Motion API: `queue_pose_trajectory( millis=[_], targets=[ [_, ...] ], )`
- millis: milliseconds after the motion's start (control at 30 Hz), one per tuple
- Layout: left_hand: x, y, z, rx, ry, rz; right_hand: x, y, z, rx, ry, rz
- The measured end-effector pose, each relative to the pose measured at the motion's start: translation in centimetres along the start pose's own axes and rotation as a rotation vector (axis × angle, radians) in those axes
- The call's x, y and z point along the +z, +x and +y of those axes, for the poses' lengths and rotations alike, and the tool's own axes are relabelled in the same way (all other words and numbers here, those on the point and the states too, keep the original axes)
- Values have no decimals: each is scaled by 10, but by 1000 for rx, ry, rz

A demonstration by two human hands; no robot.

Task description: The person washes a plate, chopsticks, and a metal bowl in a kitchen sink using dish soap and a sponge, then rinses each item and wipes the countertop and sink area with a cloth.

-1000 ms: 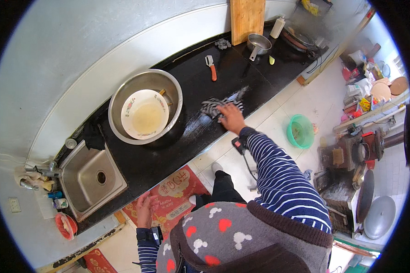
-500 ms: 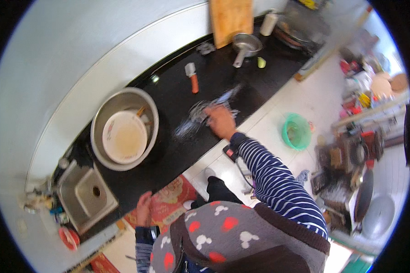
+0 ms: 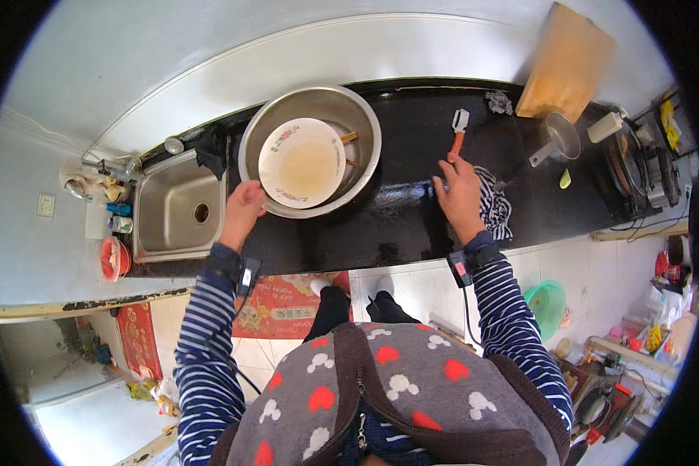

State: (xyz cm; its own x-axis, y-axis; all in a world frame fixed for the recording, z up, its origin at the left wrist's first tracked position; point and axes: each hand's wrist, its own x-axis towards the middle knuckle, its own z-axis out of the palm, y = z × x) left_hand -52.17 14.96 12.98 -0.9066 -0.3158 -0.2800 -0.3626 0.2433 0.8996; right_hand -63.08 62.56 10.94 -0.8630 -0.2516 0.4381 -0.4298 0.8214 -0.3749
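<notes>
My left hand [image 3: 245, 206] has loosely closed fingers beside the rim of a steel basin [image 3: 363, 113], with nothing visible in it. Inside the basin sit a white floral bowl [image 3: 303, 163] holding cloudy liquid and some yellowish pieces [image 3: 349, 137]. My right hand [image 3: 457, 194] has its fingers apart at the lower end of an orange-handled peeler [image 3: 458, 133]; I cannot tell whether they touch it. A black-and-white striped cloth [image 3: 495, 210] lies crumpled just right of that hand on the black counter [image 3: 415, 237].
A steel sink [image 3: 171, 202] with dark cloth is at left. Rightward are a grey scrubber [image 3: 499, 101], wooden board [image 3: 563, 62], small pot [image 3: 561, 136], green piece [image 3: 565, 179], white bottle [image 3: 606, 126] and dark pan [image 3: 629, 159]. A green plastic tub [image 3: 545, 307] stands on the floor.
My view has turned to face the counter. My right hand has come off the striped cloth to the peeler's handle. My left hand has risen to beside the basin.
</notes>
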Motion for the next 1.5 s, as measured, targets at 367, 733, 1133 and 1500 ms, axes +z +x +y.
queue_pose_trajectory(
  millis=[367, 733, 1133, 1500],
  targets=[
    [2, 127, -14, -95, 314, -140, 91, 102, -143, 33, 130, -510],
    [-3, 147, 3, -222, 306, -281, 155, 126, -123, 114, 148, -666],
    [10, 131, 26, -214, 158, -230, 134, 94, -165, -140, -115, -532],
    [7, 148, 56, -246, 356, -238, 130, 52, -204, -450, 58, -673]
  ],
)
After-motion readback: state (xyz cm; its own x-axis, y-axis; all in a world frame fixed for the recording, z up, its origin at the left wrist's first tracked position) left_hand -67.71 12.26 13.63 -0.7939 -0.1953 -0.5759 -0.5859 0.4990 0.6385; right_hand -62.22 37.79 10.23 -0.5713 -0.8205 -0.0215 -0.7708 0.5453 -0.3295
